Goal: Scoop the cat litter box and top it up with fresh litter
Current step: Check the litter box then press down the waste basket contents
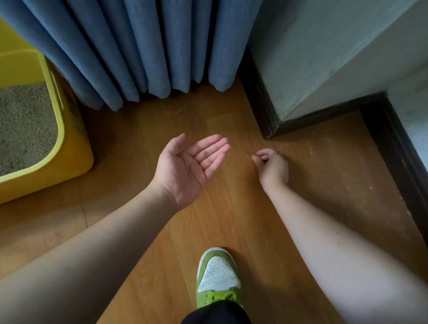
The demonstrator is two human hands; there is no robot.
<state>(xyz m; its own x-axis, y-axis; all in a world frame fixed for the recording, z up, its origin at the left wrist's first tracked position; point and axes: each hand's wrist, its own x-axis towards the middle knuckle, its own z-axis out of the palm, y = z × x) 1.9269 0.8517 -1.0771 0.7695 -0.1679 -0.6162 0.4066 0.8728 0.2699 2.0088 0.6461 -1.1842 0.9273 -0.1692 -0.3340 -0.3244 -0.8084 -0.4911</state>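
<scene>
A yellow litter box [69,153] stands on the wooden floor at the left edge, holding grey granular litter [17,129]. My left hand [190,163] hovers over the floor to the right of the box. It is palm up with straight fingers, and there is a faint dark smudge on the fingers. My right hand [272,168] is low over the floor further right, knuckles up, with its fingers curled in toward the thumb. Nothing shows between those fingertips. No scoop or litter bag is in view.
Blue curtains [140,44] hang to the floor behind the box and my hands. A wall corner with dark skirting [270,120] juts in at the right. My green and white shoe [217,277] stands on the floorboards below my hands. Pale specks dot the floor near the skirting.
</scene>
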